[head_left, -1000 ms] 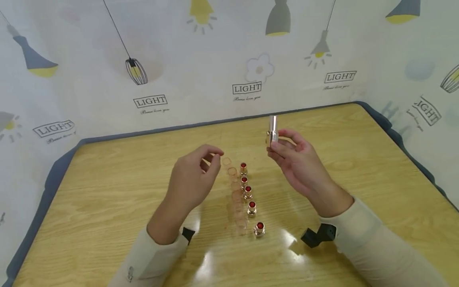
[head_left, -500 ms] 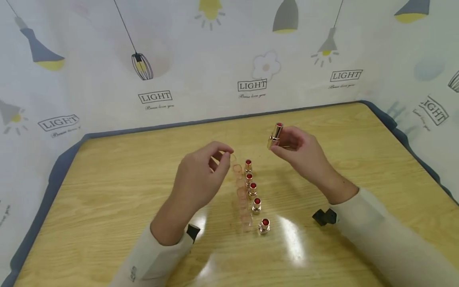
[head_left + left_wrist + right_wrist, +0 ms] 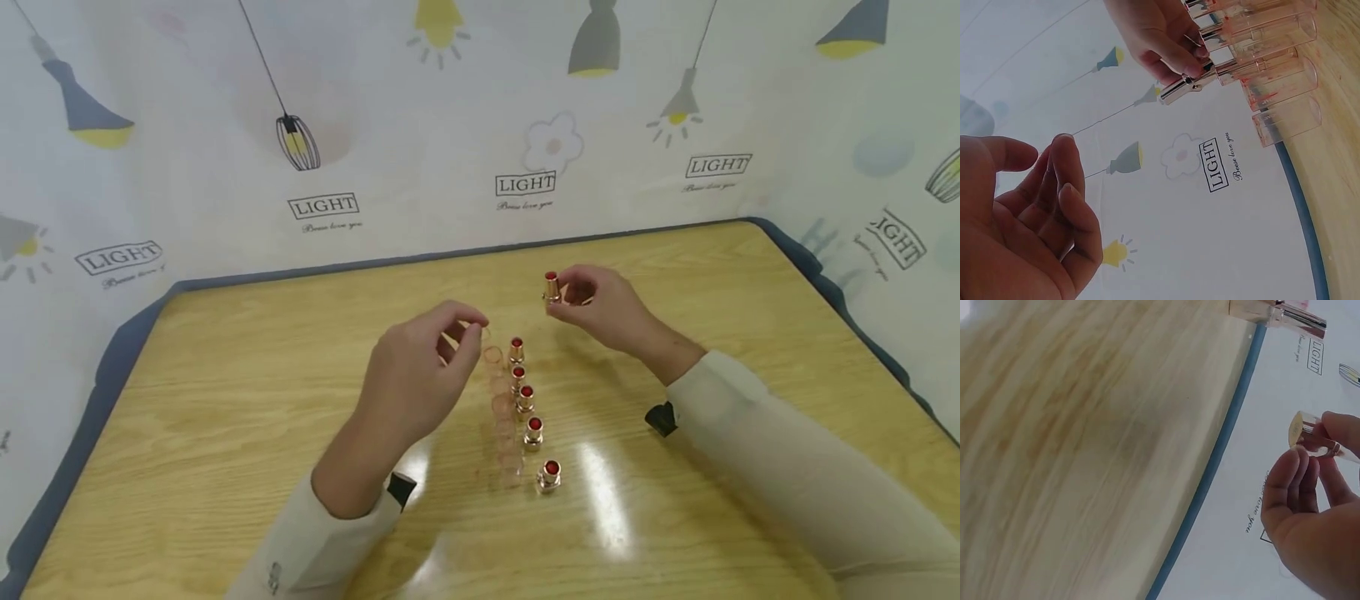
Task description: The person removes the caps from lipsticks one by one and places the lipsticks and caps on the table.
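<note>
My right hand [image 3: 600, 307] pinches a lipstick [image 3: 552, 287] between thumb and fingers, upright with its red tip up, above the far part of the table. The right wrist view shows the round base of this lipstick [image 3: 1297, 430]. Several uncapped lipsticks [image 3: 534, 435] stand in a row on the wooden table. Along their left side runs a row of clear, pinkish caps [image 3: 501, 406], also seen as upright caps [image 3: 1288, 119] in the left wrist view. My left hand [image 3: 416, 367] hovers left of the row's far end. Its fingers curl loosely and hold nothing.
A wooden table [image 3: 247, 375] has a blue-grey edge [image 3: 360, 265] along its back. Behind it hangs a pale wall covering [image 3: 420, 158] printed with lamps. Black devices [image 3: 662, 418] sit at both wrists.
The right hand has brought the lipstick left and lower, turning its red tip into view. My left hand keeps nearly the same place beside the caps.
</note>
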Demonstrator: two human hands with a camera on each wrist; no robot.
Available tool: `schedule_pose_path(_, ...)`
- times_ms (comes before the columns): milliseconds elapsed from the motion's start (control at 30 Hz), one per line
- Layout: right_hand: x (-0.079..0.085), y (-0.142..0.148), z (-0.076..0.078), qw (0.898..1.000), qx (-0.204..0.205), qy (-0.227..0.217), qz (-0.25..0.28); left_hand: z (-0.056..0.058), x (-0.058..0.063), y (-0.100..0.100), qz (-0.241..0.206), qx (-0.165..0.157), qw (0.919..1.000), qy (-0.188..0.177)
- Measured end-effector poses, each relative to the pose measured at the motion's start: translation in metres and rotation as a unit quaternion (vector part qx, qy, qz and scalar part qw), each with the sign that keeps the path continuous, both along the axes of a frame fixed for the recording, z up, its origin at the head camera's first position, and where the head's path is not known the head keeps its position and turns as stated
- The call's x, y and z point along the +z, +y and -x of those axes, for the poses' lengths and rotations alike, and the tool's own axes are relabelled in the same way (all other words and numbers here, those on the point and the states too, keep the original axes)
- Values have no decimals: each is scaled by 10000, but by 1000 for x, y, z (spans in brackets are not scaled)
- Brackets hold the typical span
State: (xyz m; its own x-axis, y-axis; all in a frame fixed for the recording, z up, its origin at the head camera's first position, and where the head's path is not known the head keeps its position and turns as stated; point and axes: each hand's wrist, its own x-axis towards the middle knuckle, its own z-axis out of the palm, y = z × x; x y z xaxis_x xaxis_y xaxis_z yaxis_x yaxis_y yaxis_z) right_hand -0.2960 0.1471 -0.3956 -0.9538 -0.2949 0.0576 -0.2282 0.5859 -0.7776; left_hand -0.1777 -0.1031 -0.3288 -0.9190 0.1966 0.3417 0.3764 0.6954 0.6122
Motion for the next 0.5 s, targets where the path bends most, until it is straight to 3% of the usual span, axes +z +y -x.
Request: schedule_pose_path(500, -13, -18, 11, 9959, 511, -473, -584, 2, -1, -6, -19, -54, 10000, -62)
